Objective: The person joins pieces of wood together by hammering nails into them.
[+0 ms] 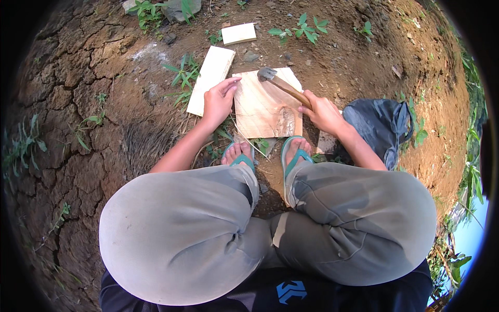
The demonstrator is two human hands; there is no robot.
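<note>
A squarish, pale wooden board (264, 106) with dark grain and a knot lies on the ground just beyond my feet. My right hand (323, 113) is closed round the wooden handle of a hammer (286, 89). The hammer's dark metal head is over the board's far edge. My left hand (218, 104) is by the board's far left corner, thumb and forefinger curled toward each other in a pinch. Whatever is between those fingertips is too small to make out. A long pale plank (210, 80) lies just left of the board, beside my left hand.
A small pale wood block (239, 34) lies beyond the plank. To the right of my right forearm rests a black plastic bag (379, 125). Grey stones (181, 9), weeds (306, 30) and cracked dry soil (73, 130) surround the spot. My sandalled feet (240, 154) are close to the board.
</note>
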